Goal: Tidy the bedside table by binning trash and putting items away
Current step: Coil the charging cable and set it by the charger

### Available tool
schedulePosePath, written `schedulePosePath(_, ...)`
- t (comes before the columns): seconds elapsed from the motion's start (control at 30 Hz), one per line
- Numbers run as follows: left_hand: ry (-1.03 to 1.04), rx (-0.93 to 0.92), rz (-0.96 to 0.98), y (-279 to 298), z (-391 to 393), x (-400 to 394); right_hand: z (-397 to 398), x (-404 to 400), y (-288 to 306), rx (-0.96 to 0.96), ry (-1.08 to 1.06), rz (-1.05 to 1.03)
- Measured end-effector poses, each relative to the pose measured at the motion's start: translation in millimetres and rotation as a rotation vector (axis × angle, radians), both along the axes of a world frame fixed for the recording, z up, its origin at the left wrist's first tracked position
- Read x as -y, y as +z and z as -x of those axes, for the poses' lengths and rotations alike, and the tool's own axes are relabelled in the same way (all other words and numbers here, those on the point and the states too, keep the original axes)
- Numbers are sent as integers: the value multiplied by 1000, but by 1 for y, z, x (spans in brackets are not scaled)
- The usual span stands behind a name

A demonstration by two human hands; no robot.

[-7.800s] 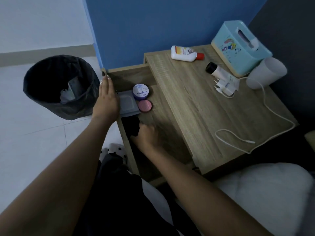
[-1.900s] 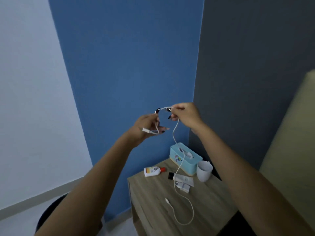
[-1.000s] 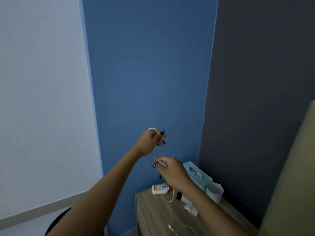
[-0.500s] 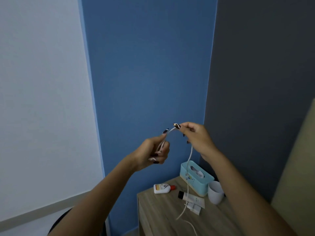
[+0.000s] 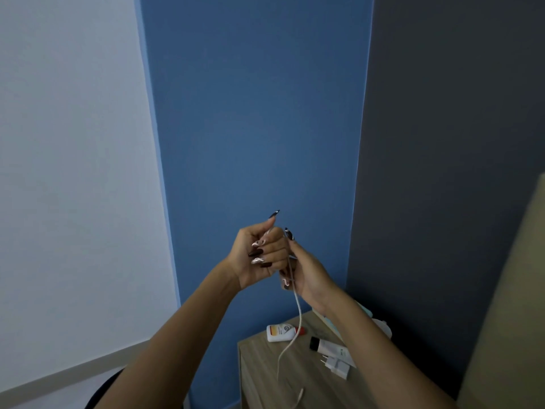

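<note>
Mid-task, roughly. Currently coiling the white charging cable (image 5: pixel 298 314) up in the air, well above the bedside table (image 5: pixel 259 364). Judging by the loops bunched in the fist, part of the length gathered; the rest hangs down past the table edge, free tip (image 5: pixel 300 394) dangling low in front of the tabletop.

Not yet put away, all on the tabletop:
- white lotion bottle with red cap (image 5: pixel 282 332), lying flat near the back edge
- tube with black cap (image 5: pixel 330 347), lying flat
- white plug adapter (image 5: pixel 336 368), just beside the tube
- teal box and white cup mostly hidden behind the right forearm, only slivers visible

Can't tell the drawer's state from here; only a dark curved edge low left, can't say what.

Hands:
- left hand (image 5: pixel 259 255) raised, palm facing back, fingers curled into a fist around the gathered cable, index finger pointing up
- right hand (image 5: pixel 303 270) touching the left, just right of and below it, pinching the cable where it leaves the bundle, strand running down from that pinch
- both forearms angled up and inward, meeting in front of the blue wall

Left to do, by estimate: finish winding, stow the cable, then clear the remaining items
</note>
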State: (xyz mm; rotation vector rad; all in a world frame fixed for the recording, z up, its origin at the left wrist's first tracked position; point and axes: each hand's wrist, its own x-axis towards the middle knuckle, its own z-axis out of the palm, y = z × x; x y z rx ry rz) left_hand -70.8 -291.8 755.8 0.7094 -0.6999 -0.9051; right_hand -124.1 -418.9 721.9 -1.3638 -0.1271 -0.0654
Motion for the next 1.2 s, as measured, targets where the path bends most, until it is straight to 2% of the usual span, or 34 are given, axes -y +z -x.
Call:
schedulePosePath(0.13,30,-3,-29,-3,-2,-5,4,-1,2,-30,57,-25)
schedulePosePath(0.2,175,38,-143,-1,-1,-5,4,-1,2,-4,32,34)
schedulePosePath(0.3,500,127,-363,0,1,-4,1,0,2,53,-96,192)
schedulePosePath(0.37,592,123,-405,-1,1,-5,0,2,4,76,-172,237)
schedulePosePath(0.47,493,0,-308,4,6,-8,0,-1,3,102,-263,231)
schedulePosePath(0.53,436,-83,-234,11,11,-6,-2,-6,-2,158,-374,303)
schedulePosePath(0.63,482,-118,-174,17,11,2,-1,-16,-12,235,-533,475)
schedulePosePath(0.77,610,-158,-44,23,4,3,8,-32,-25,184,-463,633)
schedulePosePath(0.87,735,71,-114,20,-4,0,15,-36,-28,185,-347,842)
schedulePosePath(1.03,941,735,-406,-3,-11,-8,23,-31,-2,155,-235,1049)
schedulePosePath(1.13,976,1162,-632,-12,-9,-10,34,-25,23,93,-118,1167)
schedulePosePath(1.2,957,1361,-728,-17,-7,-10,40,-17,42,71,-52,1245)
